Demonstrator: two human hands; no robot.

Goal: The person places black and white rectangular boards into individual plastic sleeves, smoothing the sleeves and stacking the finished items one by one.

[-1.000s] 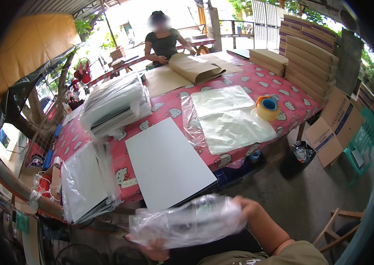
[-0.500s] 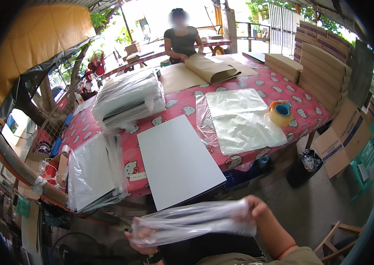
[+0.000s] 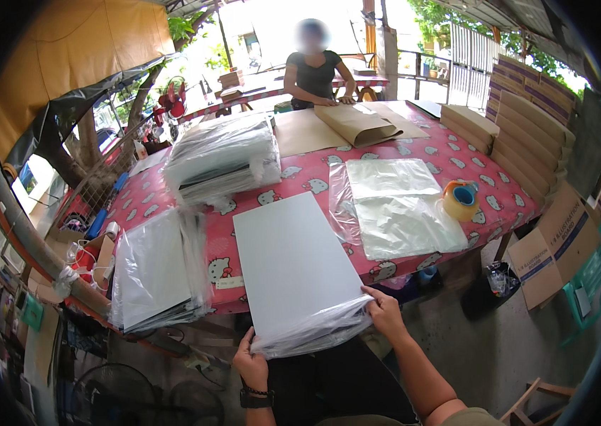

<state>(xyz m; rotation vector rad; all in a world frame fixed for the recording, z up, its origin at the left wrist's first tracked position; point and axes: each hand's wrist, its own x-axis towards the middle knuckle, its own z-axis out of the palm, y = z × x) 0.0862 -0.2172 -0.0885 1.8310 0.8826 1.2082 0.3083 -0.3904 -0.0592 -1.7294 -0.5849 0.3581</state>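
Observation:
A large white board [image 3: 293,255] lies on the table and juts over its near edge. A clear plastic bag [image 3: 318,330] is bunched in folds around the board's near end. My left hand [image 3: 251,361] is closed on the bag at the board's near left corner, thumb on top. At the near right corner, my right hand [image 3: 386,312] pinches the other side of the bag. Right of the board lies a pile of flat clear plastic bags [image 3: 410,227]. To its left rests a stack of boards in plastic [image 3: 151,266].
A taller stack of wrapped boards [image 3: 219,153] stands farther back. Tape rolls [image 3: 461,200] sit at the right on the pink patterned tablecloth [image 3: 307,167]. Across the table a person [image 3: 312,74] handles brown paper [image 3: 357,126]. Flattened cartons [image 3: 556,234] and a black bin [image 3: 488,287] are right.
Both hands have moved forward to the board. The plastic bag, stretched between them in front of my body before, now wraps the board's near end. The view has shifted slightly.

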